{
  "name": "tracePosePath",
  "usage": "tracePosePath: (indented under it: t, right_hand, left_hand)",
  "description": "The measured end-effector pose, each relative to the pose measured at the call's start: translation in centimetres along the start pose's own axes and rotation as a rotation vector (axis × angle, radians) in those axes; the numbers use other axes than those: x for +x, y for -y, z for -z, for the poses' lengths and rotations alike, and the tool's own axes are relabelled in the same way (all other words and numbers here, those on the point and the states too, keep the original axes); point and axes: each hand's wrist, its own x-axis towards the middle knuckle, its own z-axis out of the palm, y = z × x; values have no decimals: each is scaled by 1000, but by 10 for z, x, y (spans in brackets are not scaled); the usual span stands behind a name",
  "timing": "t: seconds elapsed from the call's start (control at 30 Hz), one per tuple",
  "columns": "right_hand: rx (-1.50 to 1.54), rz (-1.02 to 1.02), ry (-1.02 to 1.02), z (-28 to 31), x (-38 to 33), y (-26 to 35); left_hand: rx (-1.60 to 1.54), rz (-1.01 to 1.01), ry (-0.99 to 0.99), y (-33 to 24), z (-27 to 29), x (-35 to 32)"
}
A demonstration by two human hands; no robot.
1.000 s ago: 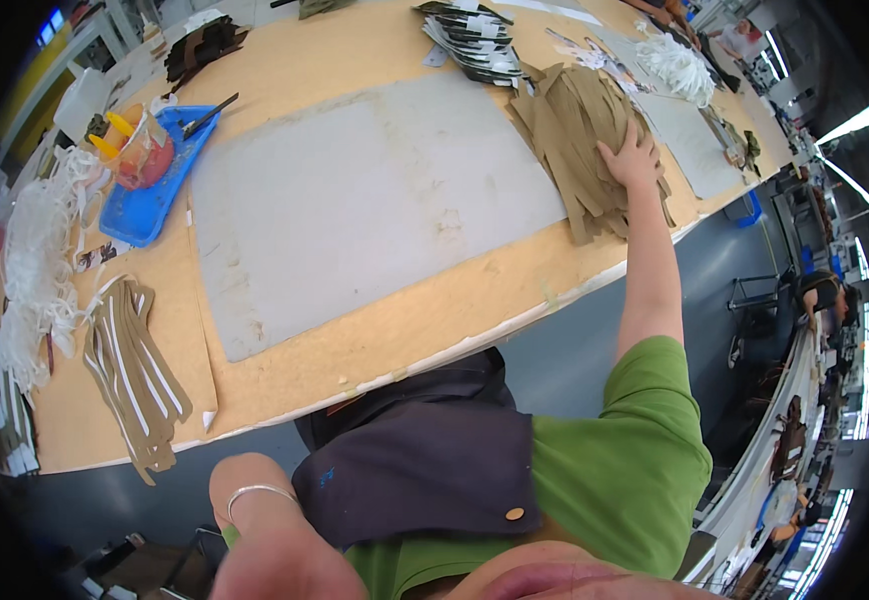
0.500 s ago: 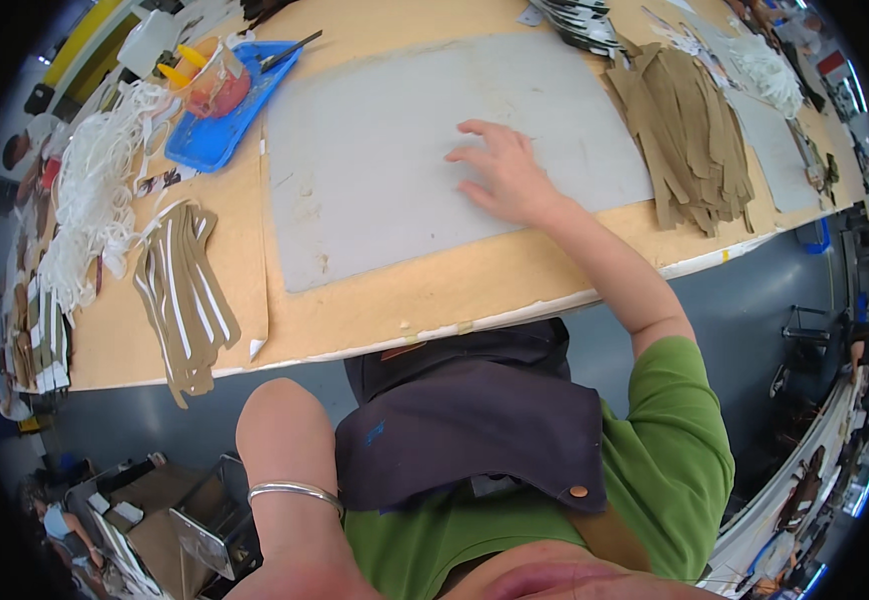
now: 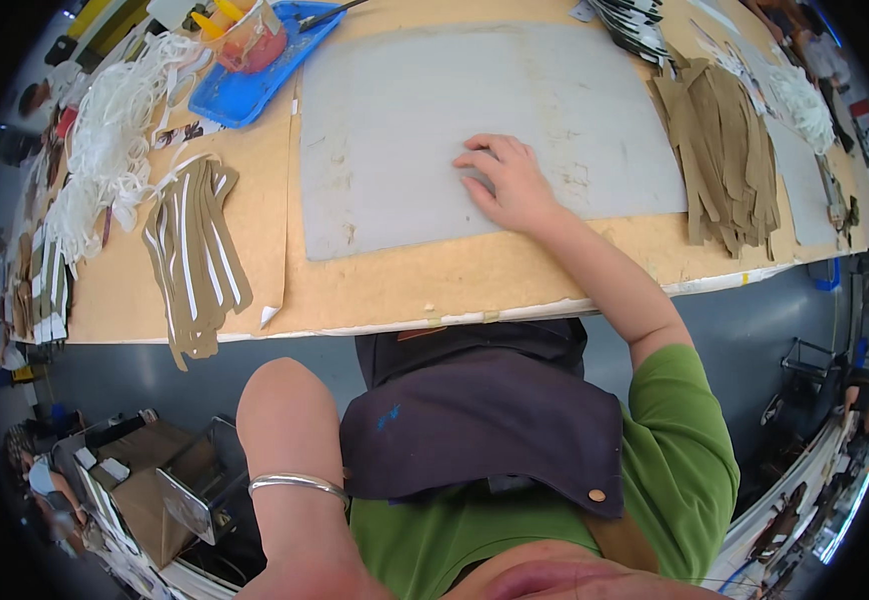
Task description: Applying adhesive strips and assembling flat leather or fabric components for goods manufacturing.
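My right hand is over a grey sheet on the table, low against it. Its fingers are loosely bent and apart, and I see nothing held in them. My left forearm is folded back toward me, with a silver bangle on the wrist. The start of my left hand is at the lower edge; its fingers are hidden. To the right of the sheet lies a thick bundle of brown strips. Left of it are brown strips with white lines, hanging slightly over the table's front edge.
A blue tray at the far left holds a tub with reddish contents and yellow pieces, and a dark-handled tool. White tape is heaped at the left, another white heap at the far right. Dark-and-white pieces lie at the back.
The view has shifted, so the table sits a little higher and further right in it. My right hand has come nearer to me over the sheet, its fingers more bent. My left arm stays folded.
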Motion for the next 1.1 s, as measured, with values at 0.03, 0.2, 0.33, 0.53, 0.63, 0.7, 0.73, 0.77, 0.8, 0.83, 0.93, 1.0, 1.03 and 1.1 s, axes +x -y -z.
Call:
tracePosePath:
  t: [0.03,0.2,0.33,0.53,0.63,0.7,0.73,0.77,0.8,0.83,0.93,1.0,1.03,1.1]
  right_hand:
    - [-4,-1,2,0,0,-2]
    - [19,23,5,-3,6,4]
    - [-5,27,4,-3,7,4]
    - [57,65,35,0,6,5]
    - [64,63,43,2,8,4]
    - [63,56,48,1,8,3]
    - [60,52,58,2,7,3]
    - [58,47,67,2,8,4]
    - [50,44,74,3,7,3]
    - [44,44,81,4,7,2]
    - [47,51,87,4,8,4]
    - [47,55,85,4,8,4]
    - [44,57,83,3,8,3]
    - [42,64,81,3,8,3]
  left_hand:
    - [-50,16,-15,-1,0,2]
    - [-247,29,-56,-6,2,7]
    - [57,-69,-153,2,-2,-36]
    - [703,760,970,74,114,-146]
    - [1172,912,1212,98,190,-182]
    - [1393,995,1272,106,222,-203]
    - [1465,1033,1291,108,231,-211]
    - [1536,1072,1309,109,241,-216]
    - [1533,1136,1375,111,235,-215]
    - [1533,1200,1439,112,227,-210]
    - [1480,1281,1492,112,227,-199]
    - [1452,1227,1485,114,235,-198]
    - [1468,1253,1431,116,240,-198]
    - [1491,1300,1325,123,247,-196]
